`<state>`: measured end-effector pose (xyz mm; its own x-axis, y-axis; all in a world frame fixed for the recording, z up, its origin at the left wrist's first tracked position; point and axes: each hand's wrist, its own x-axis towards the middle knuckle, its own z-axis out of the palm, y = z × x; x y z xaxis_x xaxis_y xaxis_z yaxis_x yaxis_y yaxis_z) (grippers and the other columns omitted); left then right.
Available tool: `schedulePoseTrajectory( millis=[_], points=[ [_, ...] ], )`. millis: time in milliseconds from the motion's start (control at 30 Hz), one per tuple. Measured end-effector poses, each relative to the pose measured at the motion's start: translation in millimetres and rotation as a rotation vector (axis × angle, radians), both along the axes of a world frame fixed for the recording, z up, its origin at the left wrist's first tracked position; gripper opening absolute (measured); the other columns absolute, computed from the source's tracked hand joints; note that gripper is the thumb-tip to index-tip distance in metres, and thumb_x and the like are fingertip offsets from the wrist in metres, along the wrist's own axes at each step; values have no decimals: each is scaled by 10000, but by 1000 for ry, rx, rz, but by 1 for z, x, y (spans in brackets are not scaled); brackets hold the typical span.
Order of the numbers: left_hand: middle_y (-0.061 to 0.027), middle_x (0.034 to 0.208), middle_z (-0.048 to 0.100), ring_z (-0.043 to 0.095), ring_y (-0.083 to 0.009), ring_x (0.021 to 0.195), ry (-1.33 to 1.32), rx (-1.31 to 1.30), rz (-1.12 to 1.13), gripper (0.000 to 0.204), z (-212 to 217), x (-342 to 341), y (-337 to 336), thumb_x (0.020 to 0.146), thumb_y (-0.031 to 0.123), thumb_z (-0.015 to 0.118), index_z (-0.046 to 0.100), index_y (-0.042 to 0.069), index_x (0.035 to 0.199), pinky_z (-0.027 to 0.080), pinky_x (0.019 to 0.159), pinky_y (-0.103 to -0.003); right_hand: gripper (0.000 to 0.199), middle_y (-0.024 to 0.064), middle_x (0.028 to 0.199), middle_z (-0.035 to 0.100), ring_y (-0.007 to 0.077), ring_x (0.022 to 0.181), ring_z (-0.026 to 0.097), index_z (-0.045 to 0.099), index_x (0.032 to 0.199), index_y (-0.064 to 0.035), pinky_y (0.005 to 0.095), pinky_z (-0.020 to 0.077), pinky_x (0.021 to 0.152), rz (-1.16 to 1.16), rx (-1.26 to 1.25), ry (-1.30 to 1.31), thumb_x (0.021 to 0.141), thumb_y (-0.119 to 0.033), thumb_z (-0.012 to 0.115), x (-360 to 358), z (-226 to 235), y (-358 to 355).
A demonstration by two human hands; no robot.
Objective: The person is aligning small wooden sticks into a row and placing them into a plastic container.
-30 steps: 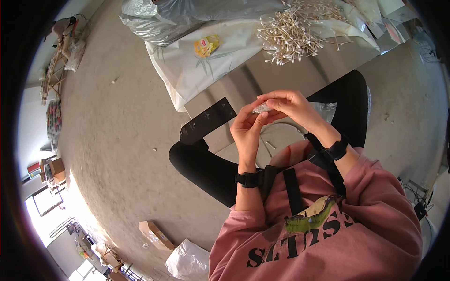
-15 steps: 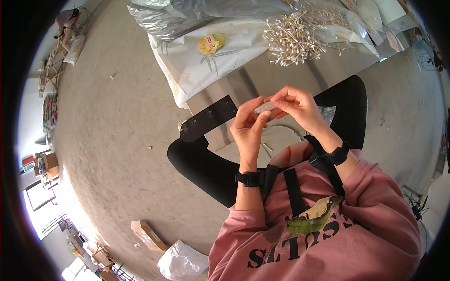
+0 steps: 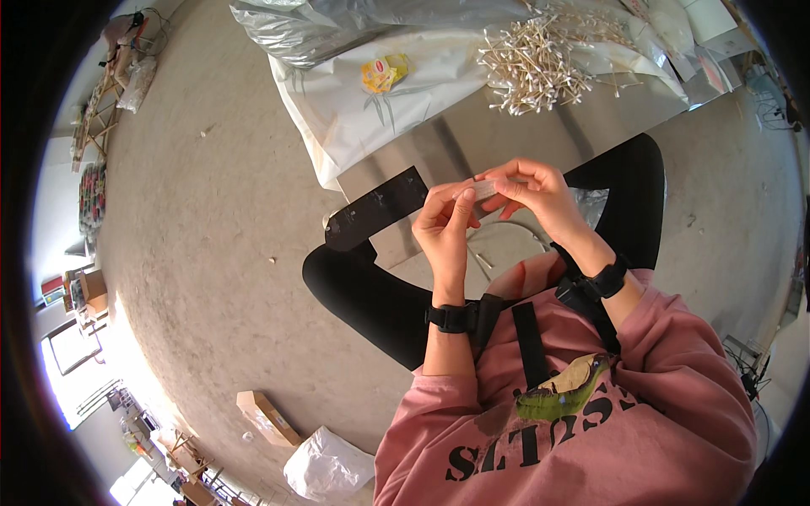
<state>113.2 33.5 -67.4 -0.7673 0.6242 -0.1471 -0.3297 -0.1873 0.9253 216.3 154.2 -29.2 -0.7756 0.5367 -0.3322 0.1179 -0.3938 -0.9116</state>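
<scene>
Between my two hands is a small whitish-grey flat strip [image 3: 483, 190], perhaps a folded plastic sleeve; what it is exactly I cannot make out. My left hand [image 3: 444, 221] pinches its left end with thumb and fingers. On the other end, my right hand [image 3: 542, 199] has its thumb and fingers closed. Both hands are held up over my lap, close to the metal tabletop's near edge. Beyond them a loose heap of cotton swabs [image 3: 540, 72] lies on the table. Left of my left hand, a black flat panel [image 3: 377, 211] sticks out from the table.
White plastic sheeting [image 3: 337, 126] covers part of the metal table [image 3: 498, 131], with a yellow packet [image 3: 385, 74] on it. Silvery plastic bags [image 3: 304, 34] lie behind. On the floor are a cardboard box [image 3: 268, 418] and a white bag [image 3: 329, 464].
The strip has turned in my fingers and now shows a paler, flatter face. My left fingers have closed in further on its left end; both hands stay in nearly the same place.
</scene>
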Motion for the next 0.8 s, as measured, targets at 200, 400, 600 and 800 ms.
schedulePoseTrajectory(
  millis=[200,400,600,800],
  points=[
    [-40,948,662,558,-65,658,-10,9,-22,105,-4,2,1,907,56,686,728,-2,984,450,533,-197,226,74,989,685,173,850,697,647,1075,-2,286,563,714,-26,-256,46,971,-198,607,2,-14,4],
    [-43,1002,656,593,-68,731,-73,2,-38,148,-8,0,-3,908,48,686,717,-12,1040,484,568,-192,215,47,1002,688,135,851,686,649,1131,-38,246,543,681,-11,-76,35,954,-159,627,-1,-10,-10],
    [-55,979,683,617,-85,729,100,-6,-37,128,-6,1,0,904,19,674,717,0,1023,519,583,-215,207,8,982,699,66,796,648,699,1126,-55,196,498,626,-49,84,7,926,-78,648,-3,-16,-10],
    [-60,979,660,630,-90,748,500,-63,19,109,-13,-1,4,876,-36,672,717,-6,971,519,583,-211,133,39,1071,671,79,756,635,705,1033,-16,195,491,617,-142,252,89,922,-14,632,0,-24,-10]
  ],
)
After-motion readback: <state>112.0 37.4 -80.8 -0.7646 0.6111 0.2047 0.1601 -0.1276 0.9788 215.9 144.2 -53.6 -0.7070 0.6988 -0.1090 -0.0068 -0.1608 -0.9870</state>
